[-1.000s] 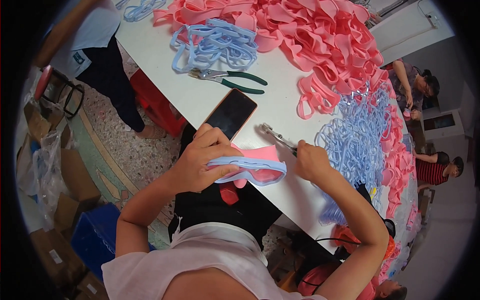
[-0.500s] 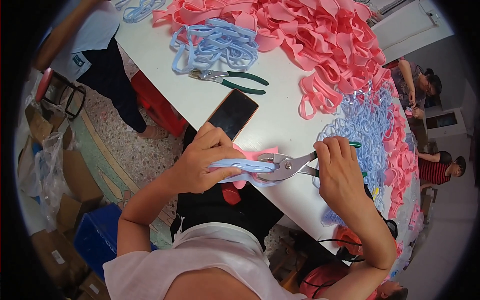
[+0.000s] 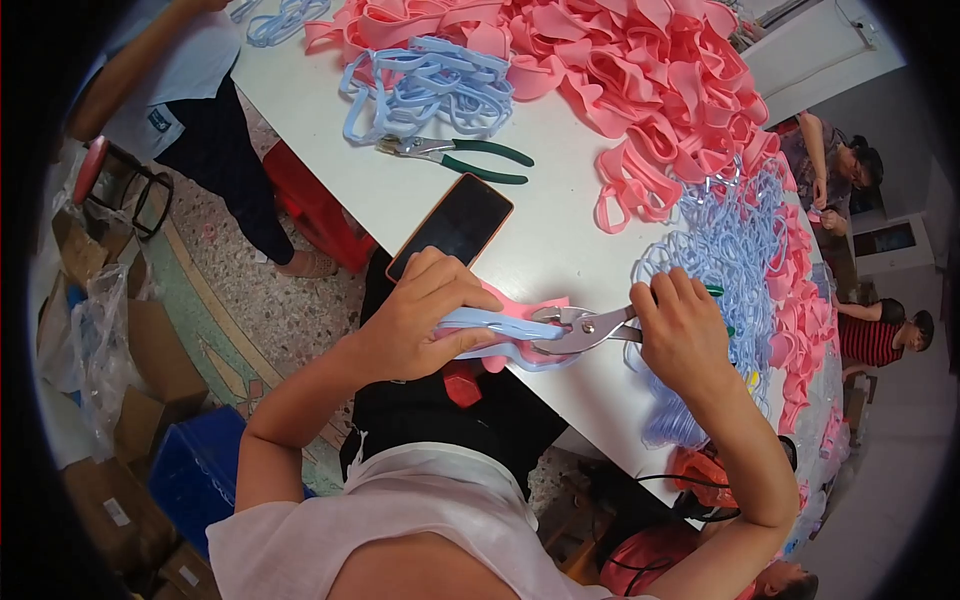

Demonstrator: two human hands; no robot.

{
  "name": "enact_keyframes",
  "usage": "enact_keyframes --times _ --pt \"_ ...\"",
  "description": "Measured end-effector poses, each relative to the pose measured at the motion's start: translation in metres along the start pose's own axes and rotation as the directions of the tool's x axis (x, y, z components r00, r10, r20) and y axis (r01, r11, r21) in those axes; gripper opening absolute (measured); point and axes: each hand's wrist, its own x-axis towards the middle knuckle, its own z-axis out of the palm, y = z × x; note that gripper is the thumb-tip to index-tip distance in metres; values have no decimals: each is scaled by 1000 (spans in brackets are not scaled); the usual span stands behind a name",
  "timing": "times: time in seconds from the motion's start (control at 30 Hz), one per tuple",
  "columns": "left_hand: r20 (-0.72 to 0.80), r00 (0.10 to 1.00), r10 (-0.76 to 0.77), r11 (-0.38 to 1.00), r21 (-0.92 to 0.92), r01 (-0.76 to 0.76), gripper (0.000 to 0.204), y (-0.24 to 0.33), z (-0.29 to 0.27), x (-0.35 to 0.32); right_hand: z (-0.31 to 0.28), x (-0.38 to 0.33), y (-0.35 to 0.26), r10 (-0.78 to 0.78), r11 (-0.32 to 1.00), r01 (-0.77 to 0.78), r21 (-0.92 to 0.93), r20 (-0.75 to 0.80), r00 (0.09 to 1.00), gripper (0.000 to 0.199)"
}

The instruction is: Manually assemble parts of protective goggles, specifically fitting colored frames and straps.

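Gripping a light blue strap (image 3: 500, 325) laid against a pink strap (image 3: 520, 305), the left hand (image 3: 420, 315) is closed around both at the near edge of the white table (image 3: 560, 230), fingers curled over the top. The right hand (image 3: 680, 330) is clamped on the handles of metal pliers (image 3: 580, 328), whose head meets the blue strap just beside the left fingertips. A dark phone in an orange case (image 3: 455, 225) lies flat on the table just beyond the left hand. Farther off rest green-handled pliers (image 3: 455, 158), next to a loose heap of blue straps (image 3: 430, 85). A large pile of pink straps (image 3: 640, 70) covers the far side of the table, and a tangle of blue loops (image 3: 730, 250) lies beyond the right hand. Another person's sleeve and dark trousers (image 3: 215, 140) show at the table's left end.
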Motion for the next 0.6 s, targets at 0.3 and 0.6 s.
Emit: enact_keyframes --times 0.3,0.6 --pt "-35 993 115 993 23 -114 31 3 13 -1 -16 6 -20 18 998 -14 66 -62 998 11" --pt "-38 995 97 995 6 -96 29 1 17 -1 2 12 -16 -44 998 43 -37 -35 998 11"
